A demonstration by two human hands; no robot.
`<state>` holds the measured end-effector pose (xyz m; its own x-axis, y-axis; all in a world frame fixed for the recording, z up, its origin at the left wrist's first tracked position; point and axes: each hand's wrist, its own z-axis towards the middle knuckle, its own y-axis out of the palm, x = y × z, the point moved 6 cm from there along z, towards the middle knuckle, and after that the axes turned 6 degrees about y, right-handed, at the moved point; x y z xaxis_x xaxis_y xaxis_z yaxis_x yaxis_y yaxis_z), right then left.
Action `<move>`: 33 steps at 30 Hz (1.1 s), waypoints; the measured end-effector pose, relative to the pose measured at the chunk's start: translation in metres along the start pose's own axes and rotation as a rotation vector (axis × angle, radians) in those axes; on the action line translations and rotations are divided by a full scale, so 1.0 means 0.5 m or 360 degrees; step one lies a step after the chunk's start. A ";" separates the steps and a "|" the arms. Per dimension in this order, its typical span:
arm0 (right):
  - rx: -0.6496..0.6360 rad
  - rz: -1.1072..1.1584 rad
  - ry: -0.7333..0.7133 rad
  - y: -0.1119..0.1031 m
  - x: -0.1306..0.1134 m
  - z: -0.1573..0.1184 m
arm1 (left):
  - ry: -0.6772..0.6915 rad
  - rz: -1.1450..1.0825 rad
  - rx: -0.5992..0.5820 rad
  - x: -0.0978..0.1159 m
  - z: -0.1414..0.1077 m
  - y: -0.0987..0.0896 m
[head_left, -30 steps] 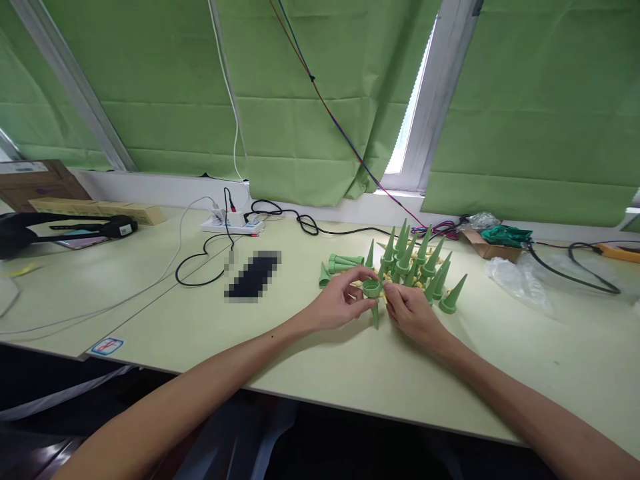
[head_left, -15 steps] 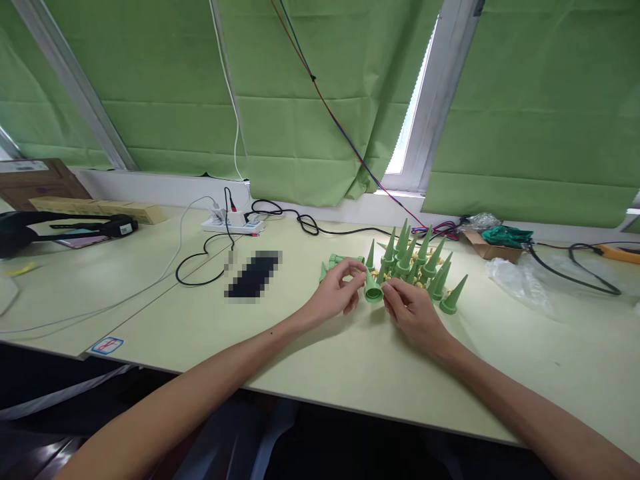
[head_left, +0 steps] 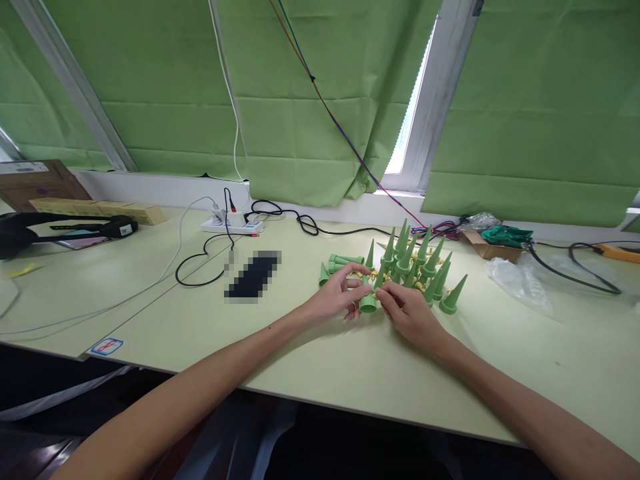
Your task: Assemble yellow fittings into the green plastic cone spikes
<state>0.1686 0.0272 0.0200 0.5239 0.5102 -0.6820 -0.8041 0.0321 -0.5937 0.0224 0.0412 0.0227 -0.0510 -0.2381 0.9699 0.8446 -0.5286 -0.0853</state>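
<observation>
My left hand (head_left: 340,293) holds a green plastic cone-shaped spike (head_left: 369,305) between thumb and fingers, its wide ribbed end turned down towards me. Close against it on the right, my right hand (head_left: 409,312) is closed in a pinch. A bit of yellow shows at those fingertips, a small yellow piece mostly hidden by the fingers. Behind the hands stand several green spikes (head_left: 404,257), points up, with small yellow pieces (head_left: 418,285) scattered among them. Other green spikes (head_left: 346,261) lie on their sides beyond my left hand.
The pale table (head_left: 280,353) carries a blurred dark rectangle (head_left: 254,275) left of my hands. Further back are a power strip (head_left: 233,225) and black cables (head_left: 310,225). A cardboard box (head_left: 490,245) and clear plastic bags (head_left: 520,283) lie at right, a black headband-like device (head_left: 65,230) at far left.
The held spike has turned and dropped slightly, so its open end faces lower and its inside no longer shows. My right fingertips have moved slightly left, up against it.
</observation>
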 end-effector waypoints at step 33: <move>0.0010 0.0177 0.0170 0.000 0.008 -0.001 | 0.0734 0.0852 0.0128 0.033 -0.018 0.011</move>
<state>0.1708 0.0290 0.0171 0.4579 0.4166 -0.7853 -0.8605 -0.0142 -0.5093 0.0213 0.0273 0.0361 0.1765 -0.7781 0.6028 0.8526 -0.1852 -0.4886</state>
